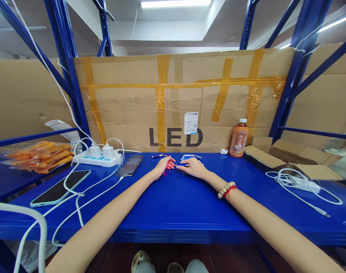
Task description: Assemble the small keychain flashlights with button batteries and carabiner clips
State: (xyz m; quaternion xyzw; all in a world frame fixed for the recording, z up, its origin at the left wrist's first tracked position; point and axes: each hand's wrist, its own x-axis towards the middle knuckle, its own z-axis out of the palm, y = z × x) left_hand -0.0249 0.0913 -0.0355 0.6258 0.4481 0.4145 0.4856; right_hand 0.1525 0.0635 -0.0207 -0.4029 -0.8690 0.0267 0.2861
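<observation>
My right hand [193, 168] is closed on a blue pen [183, 165], which lies level above the blue tabletop and points left at my other hand. My left hand [162, 167] is just across a small gap, its fingers loosely curled and apart, with nothing visible in them. A red glow lights those fingers, and a small red spot shows on the table below. Several blue and silver pens [192, 156] lie side by side behind my right hand, partly covered by it. One more dark blue pen [158, 156] rests behind my left hand.
On the left are a power strip [97, 158] with white cables, two phones [61, 188] and bagged orange items [42, 155]. To the right stand a drink bottle [239, 139], an open cardboard box [289, 153] and a coiled cable [299, 182]. A cardboard sheet [127, 113] closes the back.
</observation>
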